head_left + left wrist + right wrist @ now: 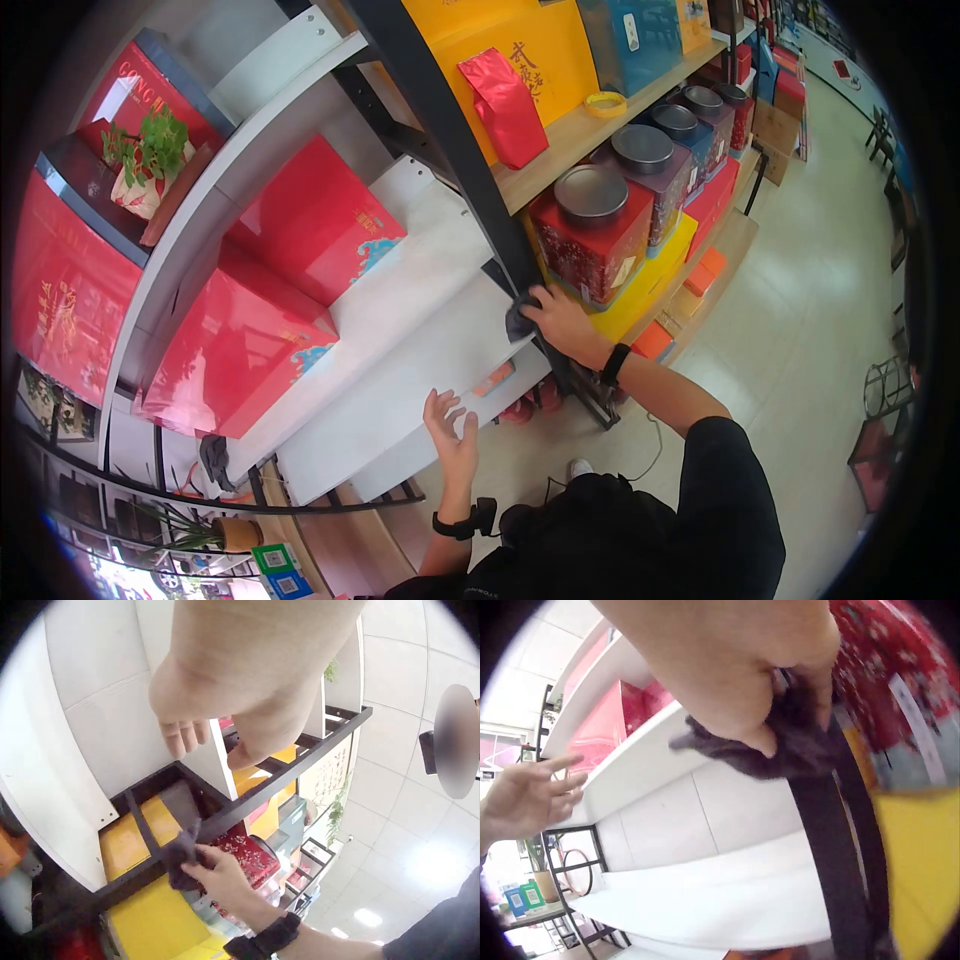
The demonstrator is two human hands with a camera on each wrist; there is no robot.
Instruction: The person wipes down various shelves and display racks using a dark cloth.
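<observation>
A dark cloth is bunched in my right hand, which presses it against the black upright post of the shelving. Close up in the right wrist view, the thumb and fingers pinch the dark purple-grey cloth around that post. My left hand hovers beside the white shelf with fingers loosely spread, holding nothing. A red tin with a round silver lid stands just beyond the right hand.
Large red boxes stand on the white shelves to the left, with a potted plant above. Right of the post are more lidded tins, a red foil pouch and a yellow box. A grey rag hangs at a shelf end.
</observation>
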